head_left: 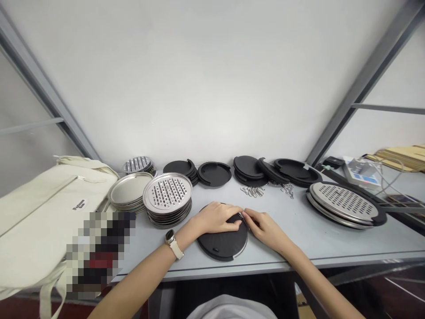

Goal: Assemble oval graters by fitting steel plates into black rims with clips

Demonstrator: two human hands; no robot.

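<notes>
A round black plastic holder (222,246) lies on the table in front of me, a thin strip of silver metal showing at its lower right edge. My left hand (217,218) bears down across its upper part, the index finger reaching the right rim and holding it there. My right hand (264,227) is pinched at that same rim, its fingertips meeting those of the left. Something small and shiny shows between the hands, but its kind is hidden by the fingers. Behind the holder lie bent wire clips (253,191) in a loose pile.
At left stand a stack of round metal graters (168,195) and a stack of plain metal discs (130,189). Black holders (215,174) line the wall. More graters in a black holder (343,203) lie right. A cream bag (43,212) covers the left end.
</notes>
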